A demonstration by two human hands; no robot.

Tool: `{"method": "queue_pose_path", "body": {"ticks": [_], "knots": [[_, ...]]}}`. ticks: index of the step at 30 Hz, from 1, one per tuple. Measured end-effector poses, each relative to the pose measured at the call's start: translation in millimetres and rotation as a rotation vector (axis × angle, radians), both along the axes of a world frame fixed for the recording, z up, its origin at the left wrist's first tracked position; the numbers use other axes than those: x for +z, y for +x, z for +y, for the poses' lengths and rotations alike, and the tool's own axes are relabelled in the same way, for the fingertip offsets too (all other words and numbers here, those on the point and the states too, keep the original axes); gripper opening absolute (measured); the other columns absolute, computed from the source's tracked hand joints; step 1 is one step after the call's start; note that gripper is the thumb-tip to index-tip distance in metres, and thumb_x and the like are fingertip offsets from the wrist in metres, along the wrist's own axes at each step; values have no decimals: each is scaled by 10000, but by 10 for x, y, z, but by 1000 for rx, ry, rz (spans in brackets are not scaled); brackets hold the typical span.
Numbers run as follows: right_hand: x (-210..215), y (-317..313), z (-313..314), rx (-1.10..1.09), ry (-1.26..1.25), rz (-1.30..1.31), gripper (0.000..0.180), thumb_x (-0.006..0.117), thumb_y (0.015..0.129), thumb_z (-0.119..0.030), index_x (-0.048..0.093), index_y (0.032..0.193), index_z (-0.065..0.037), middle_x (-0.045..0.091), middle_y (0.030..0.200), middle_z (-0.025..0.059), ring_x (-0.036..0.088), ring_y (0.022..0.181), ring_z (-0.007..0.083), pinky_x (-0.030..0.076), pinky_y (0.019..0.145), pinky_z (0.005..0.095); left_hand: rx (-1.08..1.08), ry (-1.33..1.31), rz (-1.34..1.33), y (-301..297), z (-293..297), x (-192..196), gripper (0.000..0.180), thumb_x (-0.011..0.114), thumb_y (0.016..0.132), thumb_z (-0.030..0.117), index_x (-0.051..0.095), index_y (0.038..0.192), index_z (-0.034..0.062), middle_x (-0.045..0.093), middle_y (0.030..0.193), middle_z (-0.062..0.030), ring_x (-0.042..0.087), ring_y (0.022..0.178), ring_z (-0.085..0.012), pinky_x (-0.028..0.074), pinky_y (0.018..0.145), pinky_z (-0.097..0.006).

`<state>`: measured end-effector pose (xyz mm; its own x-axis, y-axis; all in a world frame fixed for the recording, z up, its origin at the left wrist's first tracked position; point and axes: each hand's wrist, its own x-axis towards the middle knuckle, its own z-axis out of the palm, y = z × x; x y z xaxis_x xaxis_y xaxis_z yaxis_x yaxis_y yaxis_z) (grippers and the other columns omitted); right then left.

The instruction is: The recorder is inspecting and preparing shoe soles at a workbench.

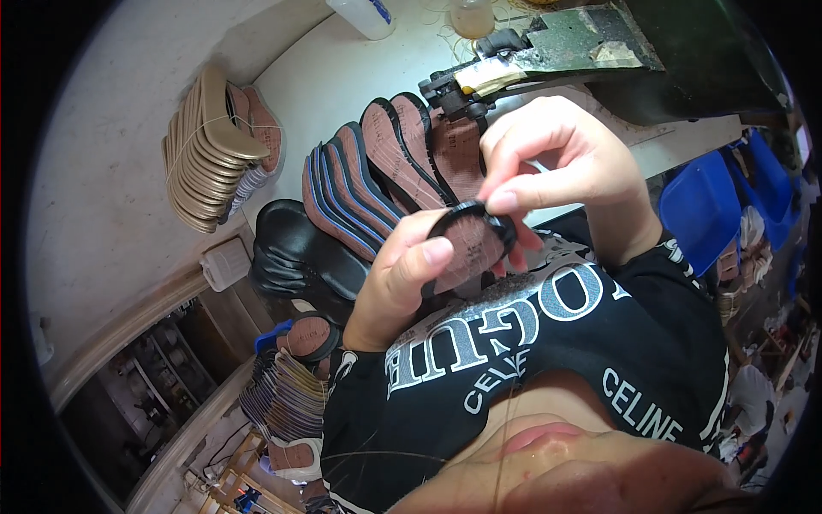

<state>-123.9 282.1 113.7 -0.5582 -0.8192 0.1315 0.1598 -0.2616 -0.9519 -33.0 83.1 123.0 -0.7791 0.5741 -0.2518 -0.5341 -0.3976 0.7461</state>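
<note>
My left hand [396, 278] grips a shoe insole [469, 250], its thumb lying on the brownish-pink face. Black edging rims the piece and looks gathered at its upper end. There my right hand [565, 163] pinches the rim between thumb and forefinger, the other fingers curling behind the piece. Just beyond my hands, a leaning row of similar insoles [396, 141] with black rims rests on the white table [300, 73]. Several blue-edged insoles [342, 193] stand beside them, and glossy black ones [295, 244] lie nearer the left edge.
A dark machine [591, 43] with a worn arm occupies the far right of the table. At the back are a white bottle [364, 15] and a jar [472, 17]. Tied gold insoles [205, 158] stand at left. More stacked insoles [287, 390] sit lower left; a blue chair [700, 201] is right.
</note>
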Motion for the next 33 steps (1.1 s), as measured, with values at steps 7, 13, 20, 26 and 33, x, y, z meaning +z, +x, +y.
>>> {"method": "queue_pose_path", "body": {"ticks": [7, 13, 20, 26, 33], "knots": [[45, 37, -113, -296, 81, 343, 121, 656, 860, -73, 606, 793, 14, 589, 658, 31, 587, 471, 87, 444, 430, 199, 149, -49, -64, -17, 42, -19, 729, 496, 813, 559, 550, 1123, -98, 629, 1022, -173, 598, 940, -187, 445, 836, -274], [-100, 101, -56, -7, -4, -219, 179, 766, 714, -96, 664, 778, 36, 601, 719, 74, 549, 616, 146, 410, 562, 261, -102, 99, -10, -39, 26, -57, 775, 518, 800, 560, 525, 1150, -131, 612, 1088, -206, 602, 989, -228, 452, 870, -299], [25, 64, -215, -603, 242, 932, 50, 660, 789, -33, 631, 761, -4, 554, 682, 100, 530, 569, 242, 409, 561, 337, 231, 6, -41, -36, 80, -163, 676, 412, 895, 507, 540, 1110, -121, 641, 949, -202, 638, 862, -212, 505, 786, -281], [-144, 201, -148, -266, 131, -103, 215, 635, 890, -176, 590, 771, -4, 522, 698, 6, 497, 628, 61, 389, 498, 207, 52, 103, 8, -71, 90, -102, 700, 457, 858, 524, 541, 1124, -118, 618, 1047, -205, 615, 934, -204, 468, 848, -283], [-59, 30, -98, -539, 125, 837, 113, 664, 779, -97, 625, 724, -7, 554, 625, 82, 502, 571, 252, 378, 539, 344, 25, 69, -66, -42, 84, -187, 679, 460, 852, 513, 543, 1117, -107, 604, 1075, -182, 593, 946, -177, 453, 847, -275]]}}
